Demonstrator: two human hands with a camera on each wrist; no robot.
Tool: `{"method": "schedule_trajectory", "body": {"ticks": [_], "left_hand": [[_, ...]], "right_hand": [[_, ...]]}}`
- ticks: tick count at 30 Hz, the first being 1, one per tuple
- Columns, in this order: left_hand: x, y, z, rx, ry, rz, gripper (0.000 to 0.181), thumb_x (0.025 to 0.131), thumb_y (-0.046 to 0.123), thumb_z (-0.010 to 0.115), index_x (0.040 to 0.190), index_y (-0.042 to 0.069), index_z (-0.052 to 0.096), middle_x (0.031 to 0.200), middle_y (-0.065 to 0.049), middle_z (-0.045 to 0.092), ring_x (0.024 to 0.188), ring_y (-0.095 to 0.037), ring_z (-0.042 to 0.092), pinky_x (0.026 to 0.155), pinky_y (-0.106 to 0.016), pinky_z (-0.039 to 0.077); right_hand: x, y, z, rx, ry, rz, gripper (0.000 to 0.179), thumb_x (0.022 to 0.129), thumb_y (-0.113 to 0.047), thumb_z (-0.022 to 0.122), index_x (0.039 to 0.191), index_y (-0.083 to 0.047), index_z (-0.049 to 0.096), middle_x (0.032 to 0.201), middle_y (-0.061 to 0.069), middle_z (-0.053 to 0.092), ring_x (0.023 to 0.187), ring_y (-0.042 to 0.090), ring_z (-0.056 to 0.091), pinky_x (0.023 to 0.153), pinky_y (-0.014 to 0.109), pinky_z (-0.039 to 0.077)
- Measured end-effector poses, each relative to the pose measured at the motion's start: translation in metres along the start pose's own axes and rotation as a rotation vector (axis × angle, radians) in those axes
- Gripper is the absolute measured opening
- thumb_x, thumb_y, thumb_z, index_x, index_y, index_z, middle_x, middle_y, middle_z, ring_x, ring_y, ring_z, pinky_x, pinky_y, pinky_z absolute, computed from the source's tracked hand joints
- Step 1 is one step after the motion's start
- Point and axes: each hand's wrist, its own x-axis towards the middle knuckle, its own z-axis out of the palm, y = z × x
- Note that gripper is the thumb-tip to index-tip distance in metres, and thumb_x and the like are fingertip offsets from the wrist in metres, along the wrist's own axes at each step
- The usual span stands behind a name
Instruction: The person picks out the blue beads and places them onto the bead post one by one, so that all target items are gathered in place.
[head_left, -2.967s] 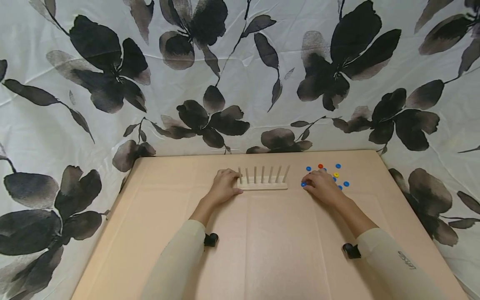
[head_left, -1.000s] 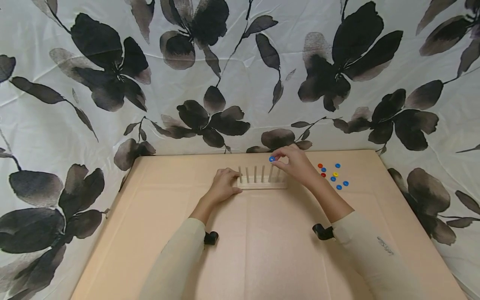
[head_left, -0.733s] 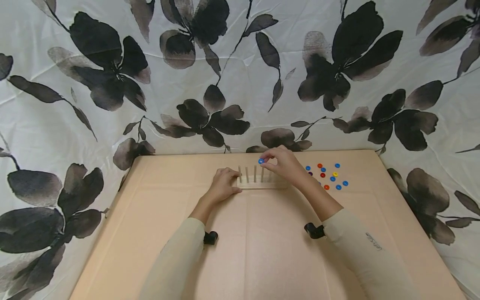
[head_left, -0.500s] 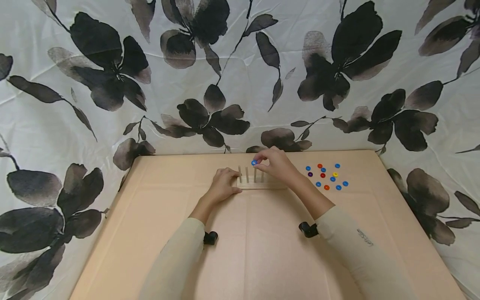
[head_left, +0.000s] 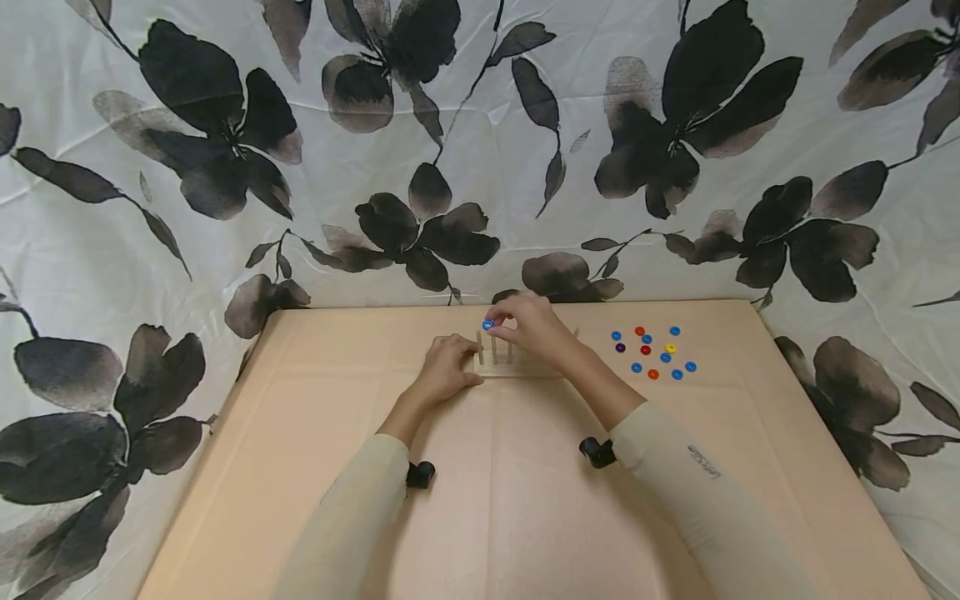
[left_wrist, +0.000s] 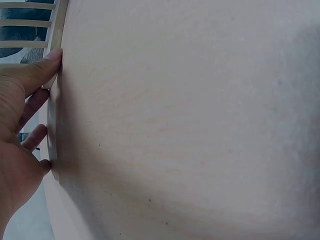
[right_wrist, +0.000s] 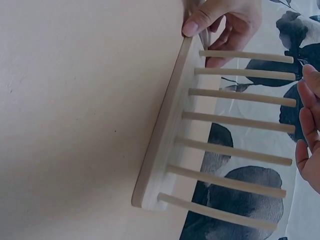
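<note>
A pale wooden peg rack (head_left: 525, 370) stands at the far middle of the table, with a row of several upright pegs. My left hand (head_left: 442, 371) holds its left end, and in the left wrist view the thumb (left_wrist: 54, 55) presses the base's front edge. Between thumb and fingertips, my right hand (head_left: 536, 329) pinches a small blue ring (head_left: 487, 325) at the height of the peg tops, near the rack's left end. The right wrist view shows bare pegs (right_wrist: 240, 121); there the right hand (right_wrist: 311, 120) is cut off at the edge and the ring is hidden.
Right of the rack lie several loose small rings: blue ones (head_left: 691, 367), red ones (head_left: 646, 351), a yellow one (head_left: 671, 349) and a dark purple one (head_left: 620, 348). A white cloth with dark flowers (head_left: 555, 192) hangs behind the table's far edge (head_left: 360, 309).
My right hand has picked up a blue ring from the loose rings and carried it left over the pegs to the rack's left end. The left hand has stayed in place.
</note>
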Motion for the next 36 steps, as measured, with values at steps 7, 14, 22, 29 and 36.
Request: {"method": "schedule_trajectory", "body": {"ticks": [7,14,22,29,36], "left_hand": [[0.001,-0.001,0.001,-0.013,-0.014,-0.012,0.053,0.081,0.023,0.09,0.127,0.007,0.069,0.132,-0.01,0.065,0.134,-0.034,0.047,0.117,-0.048,0.034],[0.0,-0.001,0.002,-0.032,-0.024,-0.033,0.053,0.081,0.022,0.09,0.128,0.009,0.07,0.133,-0.008,0.064,0.135,-0.033,0.044,0.117,-0.046,0.033],[0.001,-0.002,0.002,-0.038,-0.016,-0.027,0.052,0.081,0.023,0.09,0.127,0.01,0.07,0.132,-0.008,0.065,0.135,-0.033,0.044,0.118,-0.048,0.033],[0.0,-0.001,0.001,-0.043,-0.009,-0.021,0.052,0.08,0.022,0.09,0.126,0.01,0.07,0.129,-0.008,0.065,0.134,-0.033,0.044,0.116,-0.047,0.034],[0.001,0.0,0.0,-0.046,-0.015,-0.028,0.052,0.081,0.022,0.09,0.128,0.01,0.07,0.13,-0.008,0.065,0.135,-0.033,0.044,0.116,-0.047,0.034]], "right_hand": [[0.005,-0.005,0.006,-0.038,-0.024,0.001,0.015,0.092,-0.025,0.079,0.105,-0.016,0.08,0.097,-0.003,0.078,0.104,0.024,0.061,0.098,0.054,0.042],[0.007,-0.005,0.011,-0.067,-0.046,-0.007,0.019,0.093,-0.028,0.078,0.108,-0.017,0.079,0.099,-0.003,0.078,0.103,0.024,0.06,0.095,0.052,0.043],[0.009,-0.005,0.016,-0.082,-0.07,0.001,0.016,0.093,-0.027,0.079,0.106,-0.018,0.079,0.099,-0.005,0.077,0.099,0.021,0.059,0.089,0.046,0.041],[0.01,-0.005,0.016,-0.081,-0.078,0.003,0.016,0.092,-0.026,0.079,0.106,-0.018,0.079,0.098,-0.005,0.078,0.099,0.021,0.059,0.089,0.047,0.041],[0.011,-0.003,0.017,-0.083,-0.09,0.002,0.017,0.093,-0.027,0.078,0.107,-0.018,0.079,0.099,-0.006,0.078,0.101,0.021,0.059,0.089,0.046,0.041]]}}
